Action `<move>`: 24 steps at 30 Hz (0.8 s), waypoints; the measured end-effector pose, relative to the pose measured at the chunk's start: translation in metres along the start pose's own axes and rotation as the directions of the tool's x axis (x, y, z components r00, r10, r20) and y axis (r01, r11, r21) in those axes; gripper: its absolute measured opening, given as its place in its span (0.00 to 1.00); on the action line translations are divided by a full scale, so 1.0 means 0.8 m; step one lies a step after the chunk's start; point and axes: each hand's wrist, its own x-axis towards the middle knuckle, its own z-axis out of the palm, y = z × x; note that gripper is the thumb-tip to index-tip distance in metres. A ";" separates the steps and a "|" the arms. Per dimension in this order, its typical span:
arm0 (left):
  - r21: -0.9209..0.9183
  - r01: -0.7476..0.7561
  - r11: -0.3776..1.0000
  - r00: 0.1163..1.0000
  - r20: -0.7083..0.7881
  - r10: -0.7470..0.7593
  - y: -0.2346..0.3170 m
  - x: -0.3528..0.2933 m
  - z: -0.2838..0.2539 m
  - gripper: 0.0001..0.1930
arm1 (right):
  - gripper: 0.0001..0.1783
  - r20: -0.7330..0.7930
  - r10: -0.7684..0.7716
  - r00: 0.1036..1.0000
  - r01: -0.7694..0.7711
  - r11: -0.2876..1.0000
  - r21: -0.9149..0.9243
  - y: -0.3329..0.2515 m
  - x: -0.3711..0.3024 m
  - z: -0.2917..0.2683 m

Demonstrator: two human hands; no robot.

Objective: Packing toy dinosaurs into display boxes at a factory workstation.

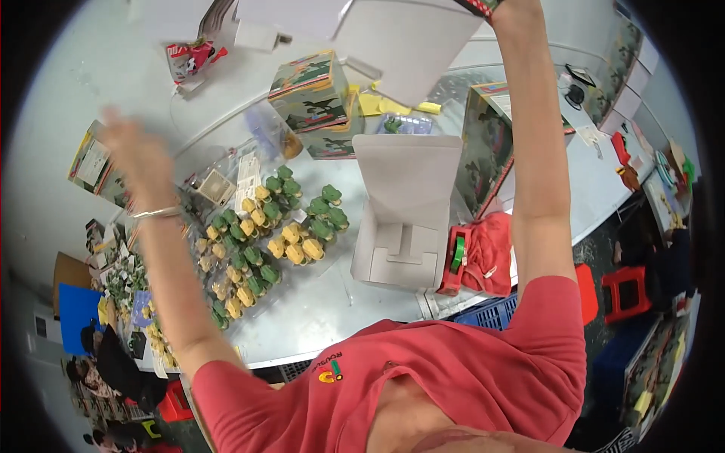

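My left hand (140,158) is smeared by motion at the left. It passes over or beside a printed green box (94,166); contact cannot be told. My right hand (518,10) reaches to the top edge, its fingers out of view, beside a dark thing with a red patterned edge (480,6). An open white carton (404,219) stands in the middle, lid flap up, with a folded card insert inside. To its left lie rows of small green figures (326,215) and yellow figures (298,244), some in clear plastic.
Printed boxes (313,90) are stacked behind the carton; a larger box (487,143) stands right. A red tape dispenser (453,260) and red cloth (489,257) lie beside the carton. A red packet (190,62) lies far left. Other people and red stools (625,294) are beyond.
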 end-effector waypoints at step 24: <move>-0.495 0.821 0.285 0.563 0.620 -0.546 -0.298 0.021 0.248 0.24 | 0.15 -0.336 0.551 0.764 -0.612 0.784 -0.105 0.388 0.084 -0.138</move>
